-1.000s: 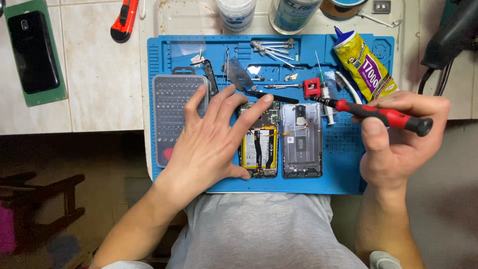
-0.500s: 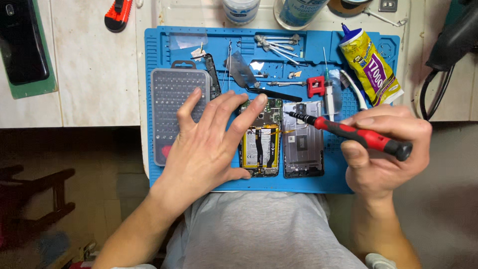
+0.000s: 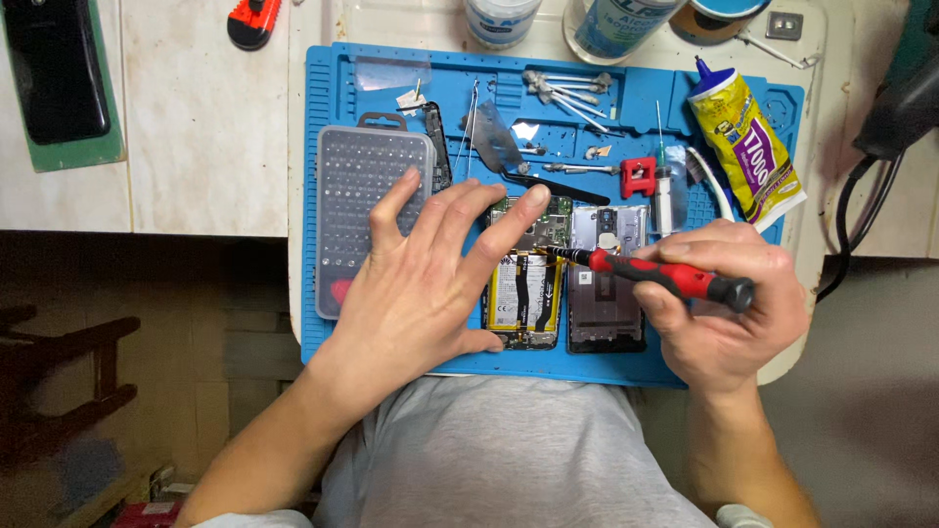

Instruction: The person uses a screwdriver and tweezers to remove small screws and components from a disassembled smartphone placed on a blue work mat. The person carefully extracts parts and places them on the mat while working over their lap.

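Observation:
An opened phone (image 3: 528, 279) with a yellow battery and bare circuit board lies on a blue work mat (image 3: 381, 73). Its grey back cover (image 3: 602, 303) lies just to the right. My left hand (image 3: 421, 284) rests flat with fingers spread, index fingertip on the phone's top edge, thumb at its bottom corner. My right hand (image 3: 724, 313) grips a red-and-black screwdriver (image 3: 650, 272). The screwdriver tip points left and touches the phone's board near its right edge.
A clear case of screwdriver bits (image 3: 362, 196) sits left on the mat. Tweezers, small tools (image 3: 562, 88) and a red part (image 3: 638, 176) lie at the back. A yellow glue tube (image 3: 745, 147), a syringe, jars (image 3: 501, 15), a black phone (image 3: 59, 68) and black cables (image 3: 861, 215) surround it.
My right hand has brought the screwdriver down and left, from above the back cover to the phone's board. My left hand has stayed on the phone.

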